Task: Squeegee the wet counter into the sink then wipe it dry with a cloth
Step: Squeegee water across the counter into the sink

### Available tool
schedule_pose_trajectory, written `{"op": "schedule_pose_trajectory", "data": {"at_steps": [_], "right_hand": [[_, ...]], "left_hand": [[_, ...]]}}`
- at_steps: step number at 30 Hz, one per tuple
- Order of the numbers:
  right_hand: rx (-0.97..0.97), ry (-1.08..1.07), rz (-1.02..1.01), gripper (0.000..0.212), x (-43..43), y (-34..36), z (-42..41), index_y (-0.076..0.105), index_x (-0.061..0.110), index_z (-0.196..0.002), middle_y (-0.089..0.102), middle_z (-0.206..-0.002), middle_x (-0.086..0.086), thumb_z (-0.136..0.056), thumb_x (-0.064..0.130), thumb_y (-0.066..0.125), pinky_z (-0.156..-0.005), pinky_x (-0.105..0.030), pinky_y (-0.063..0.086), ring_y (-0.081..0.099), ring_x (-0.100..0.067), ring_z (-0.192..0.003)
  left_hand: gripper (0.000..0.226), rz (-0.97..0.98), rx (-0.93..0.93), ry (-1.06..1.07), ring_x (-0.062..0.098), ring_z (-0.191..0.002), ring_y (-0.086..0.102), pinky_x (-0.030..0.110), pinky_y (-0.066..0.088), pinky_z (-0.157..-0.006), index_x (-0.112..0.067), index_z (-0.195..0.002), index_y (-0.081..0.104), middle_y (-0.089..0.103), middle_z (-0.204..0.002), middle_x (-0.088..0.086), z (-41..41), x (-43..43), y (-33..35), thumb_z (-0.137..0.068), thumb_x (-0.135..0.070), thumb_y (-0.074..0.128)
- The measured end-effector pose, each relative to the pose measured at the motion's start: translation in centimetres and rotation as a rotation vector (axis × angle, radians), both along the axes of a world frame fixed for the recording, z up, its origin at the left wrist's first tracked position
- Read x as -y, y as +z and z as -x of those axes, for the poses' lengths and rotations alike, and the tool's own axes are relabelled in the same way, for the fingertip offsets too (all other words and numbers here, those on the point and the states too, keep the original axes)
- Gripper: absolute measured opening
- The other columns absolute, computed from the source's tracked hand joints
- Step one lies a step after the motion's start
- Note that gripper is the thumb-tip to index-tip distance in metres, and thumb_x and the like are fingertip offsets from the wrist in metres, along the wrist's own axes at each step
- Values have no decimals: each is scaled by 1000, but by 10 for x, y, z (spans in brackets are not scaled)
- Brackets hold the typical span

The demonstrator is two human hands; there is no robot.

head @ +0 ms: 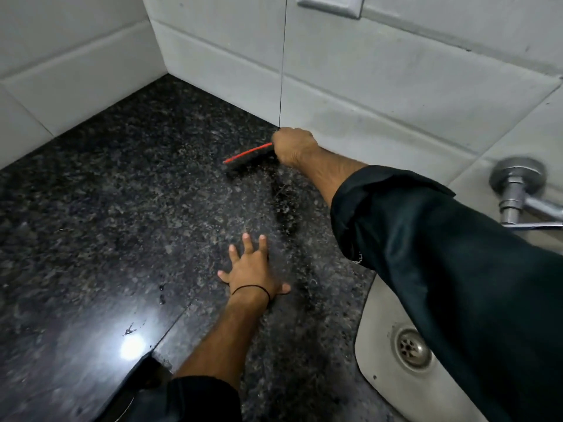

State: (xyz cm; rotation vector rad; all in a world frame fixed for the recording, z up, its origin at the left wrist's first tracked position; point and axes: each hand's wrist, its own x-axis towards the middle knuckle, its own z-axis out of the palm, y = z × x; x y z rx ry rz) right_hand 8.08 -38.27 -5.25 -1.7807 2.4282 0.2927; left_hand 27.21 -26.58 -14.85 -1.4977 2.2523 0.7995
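Observation:
My right hand is closed around a squeegee with a red strip and black blade, held against the dark speckled granite counter close to the back wall. The blade's left end shows; my fist hides the rest. A wet streak runs on the stone from the blade toward the front. My left hand lies flat on the counter with fingers spread, nearer to me, holding nothing. The white sink with its metal drain is at the lower right, partly covered by my dark right sleeve. No cloth is in view.
White tiled walls meet in a corner behind the counter. A chrome tap sticks out of the wall at the right, above the sink. A wall socket sits at the top. A bright light reflection shines on the counter's front left.

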Motion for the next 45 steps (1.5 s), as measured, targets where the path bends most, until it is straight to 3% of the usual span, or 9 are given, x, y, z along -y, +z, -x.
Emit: {"op": "schedule_pose_trajectory", "data": {"at_steps": [7,13,20,25,28,32,34,37,45], "right_hand": [[-64,-14,-159,11,-51,12,8,63,12,-101,66,-116,-10,-96,11,53,-75,-37,47,58,-26,-91],[-83,-169,-257,30,-208,28,21,63,11,-122,63,-128,-14,-95,17,51,-91,-40,51,62,-33,-116],[-22,-228,-452,47,-356,34,1,54,55,-131,56,-142,4,-95,25,51,-98,-36,47,58,-24,-124],[52,-149,-290,63,-363,38,-21,51,56,-133,63,-132,14,-85,15,53,-92,-28,47,61,-16,-118],[117,-28,-195,57,-328,34,-47,55,48,-134,67,-124,7,-85,18,54,-93,-32,51,63,-22,-112],[135,128,-74,56,-260,21,-94,51,45,-138,61,-125,2,-87,22,56,-85,-39,50,62,-27,-111],[147,216,-46,62,-223,15,-123,47,42,-142,59,-121,-3,-85,20,56,-79,-39,48,61,-30,-109],[185,324,5,61,-173,9,-170,50,39,-141,59,-120,-4,-85,16,57,-76,-37,45,61,-31,-109],[221,370,-1,50,-76,7,-293,62,33,-130,65,-124,-6,-88,10,48,-90,-43,52,63,-31,-112]], "left_hand": [[122,-16,-14,-16,36,-150,-5,71,21,-108,-32,-156,1,-13,-164,-3,-4,0,8,-68,-51,83],[121,-35,-90,-50,37,-150,-3,72,20,-109,-30,-157,4,-12,-164,0,-18,-4,18,-68,-52,83],[108,-96,-128,-80,39,-150,-6,72,14,-110,-29,-154,17,-13,-164,1,-23,-3,16,-71,-54,81],[71,-97,-335,-131,35,-143,28,55,29,-114,-22,-149,37,26,-159,9,-44,5,12,-88,-38,68],[54,-6,-518,-6,31,-119,56,35,44,-98,-17,-143,47,54,-139,12,-77,0,17,-92,-25,62],[43,196,-605,287,21,-85,57,32,46,-79,-15,-134,55,65,-117,14,-154,1,18,-92,-19,58],[45,288,-513,355,29,-110,55,43,45,-96,-15,-135,53,56,-133,13,-203,0,11,-90,-21,58],[69,222,-148,404,37,-145,18,64,15,-112,-25,-147,34,20,-160,7,-269,-10,-3,-86,-41,64],[101,141,-130,425,27,-151,-12,64,5,-115,-36,-156,-1,-15,-164,-9,-331,-28,-32,-79,-77,50]]}}
